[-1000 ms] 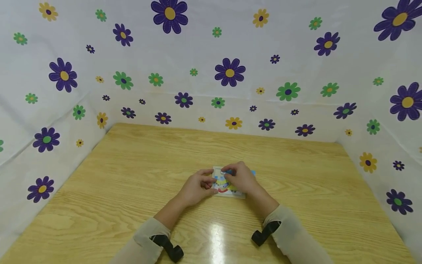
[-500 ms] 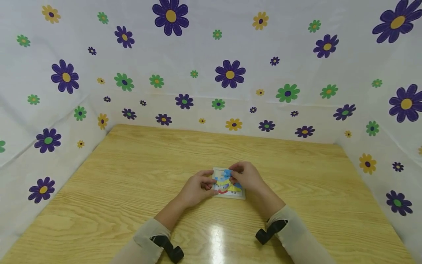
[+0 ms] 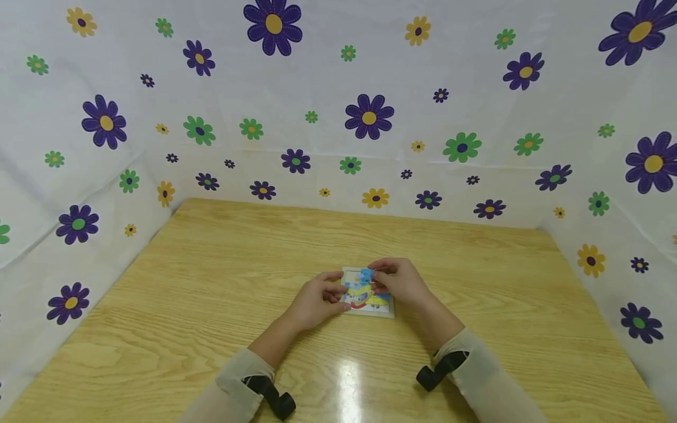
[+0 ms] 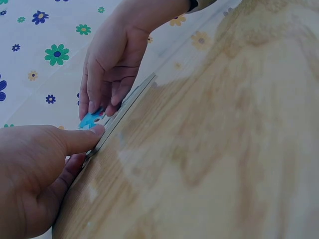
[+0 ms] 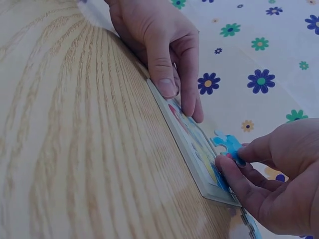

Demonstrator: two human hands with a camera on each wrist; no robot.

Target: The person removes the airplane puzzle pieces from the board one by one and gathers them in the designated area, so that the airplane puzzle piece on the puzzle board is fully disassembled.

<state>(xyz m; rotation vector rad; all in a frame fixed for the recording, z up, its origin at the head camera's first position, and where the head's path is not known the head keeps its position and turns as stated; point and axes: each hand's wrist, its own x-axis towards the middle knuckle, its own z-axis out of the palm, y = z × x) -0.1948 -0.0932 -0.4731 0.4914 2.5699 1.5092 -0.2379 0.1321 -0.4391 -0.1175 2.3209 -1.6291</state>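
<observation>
A small jigsaw puzzle board with a pale frame lies on the table, its picture yellow, blue and red. My left hand holds the board's left side, thumb at the near corner and index finger at the far one. Between the thumb and fingers of my right hand is a blue puzzle piece, pinched and tilted close over the board's far right part. Fitted pieces fill the board's near part; a pale bare patch shows at the far left. My right hand hides the board's far right corner in the head view.
Another puzzle piece lies on the wooden table beside the board, under my right hand. A white flowered cloth stands around the table's back and sides. Black wrist mounts sit on both sleeves.
My right hand has drawn back a little to the right from over the board, the blue piece in its pinch and now more visible. My left hand stays at the board's left side.
</observation>
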